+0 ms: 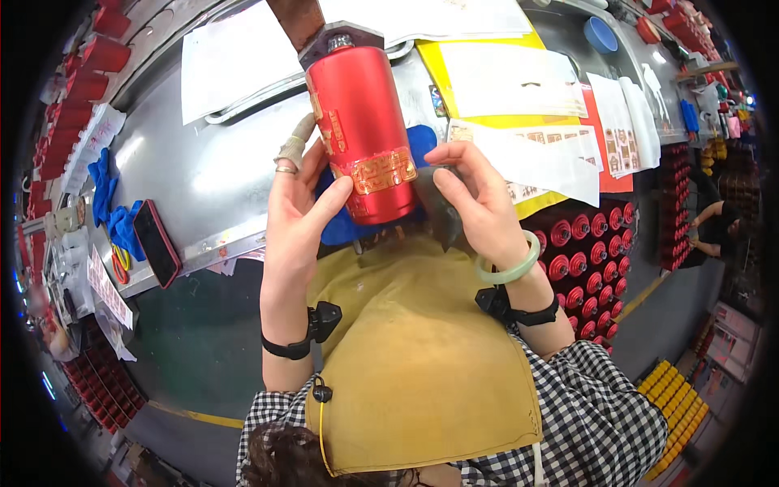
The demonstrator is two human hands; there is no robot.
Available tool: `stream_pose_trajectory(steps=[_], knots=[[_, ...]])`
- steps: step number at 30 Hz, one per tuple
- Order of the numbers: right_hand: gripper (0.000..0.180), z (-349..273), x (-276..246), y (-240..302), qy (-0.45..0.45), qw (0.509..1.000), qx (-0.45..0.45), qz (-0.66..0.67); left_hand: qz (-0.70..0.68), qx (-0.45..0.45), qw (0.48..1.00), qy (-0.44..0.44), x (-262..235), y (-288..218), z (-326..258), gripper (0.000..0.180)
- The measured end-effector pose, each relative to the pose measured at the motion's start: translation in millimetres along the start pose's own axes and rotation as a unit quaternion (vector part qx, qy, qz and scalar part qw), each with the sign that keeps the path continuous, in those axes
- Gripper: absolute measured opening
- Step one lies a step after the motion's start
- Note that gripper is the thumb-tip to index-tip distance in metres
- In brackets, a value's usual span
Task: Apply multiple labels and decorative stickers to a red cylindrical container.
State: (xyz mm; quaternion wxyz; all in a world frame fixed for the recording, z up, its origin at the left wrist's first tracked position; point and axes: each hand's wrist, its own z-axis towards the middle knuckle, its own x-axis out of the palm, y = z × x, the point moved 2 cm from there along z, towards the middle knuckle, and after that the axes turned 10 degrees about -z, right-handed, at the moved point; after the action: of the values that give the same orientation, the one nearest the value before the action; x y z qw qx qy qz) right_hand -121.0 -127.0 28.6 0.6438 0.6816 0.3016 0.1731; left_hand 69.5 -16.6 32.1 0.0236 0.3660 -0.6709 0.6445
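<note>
Mustard cloth apron [422, 357], glossy red cylindrical bottle [361, 130]

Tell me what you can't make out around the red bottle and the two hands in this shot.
- Head view: the base of the red bottle is hidden behind the left hand thumb and the blue pad.
- The bottle's top is covered by a grey metal fixture.
- The gold label pattern is too small to read.
- Right hand: whether its fingertips touch the bottle cannot be told.
- The workbench far edge is cut off by the fisheye rim.
</note>
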Motion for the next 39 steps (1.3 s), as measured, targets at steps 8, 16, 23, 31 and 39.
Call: stream_pose_trajectory(steps=[8, 16, 23, 31, 39], knots=[[0.014, 11, 5, 5, -0.030, 0.999, -0.016, -0.031, 0.009, 0.008, 1.000, 0.002, -1, -2, 1, 0.080], [0.024, 8, 13, 26, -0.073, 0.992, -0.023, -0.102, 0.037, 0.028, 0.999, -0.020, -7, 4, -1, 0.081], [0.023, 8, 14, 29, -0.081, 0.989, -0.020, -0.118, 0.037, 0.039, 0.998, -0.015, -10, 6, 3, 0.082], [0.023, 7, 15, 32, -0.077, 0.990, -0.014, -0.113, 0.028, 0.053, 0.998, -0.014, -9, 7, 3, 0.081], [0.023, 5, 15, 37, -0.071, 0.990, -0.019, -0.123, 0.019, 0.052, 0.998, -0.014, -11, 9, 2, 0.081]])
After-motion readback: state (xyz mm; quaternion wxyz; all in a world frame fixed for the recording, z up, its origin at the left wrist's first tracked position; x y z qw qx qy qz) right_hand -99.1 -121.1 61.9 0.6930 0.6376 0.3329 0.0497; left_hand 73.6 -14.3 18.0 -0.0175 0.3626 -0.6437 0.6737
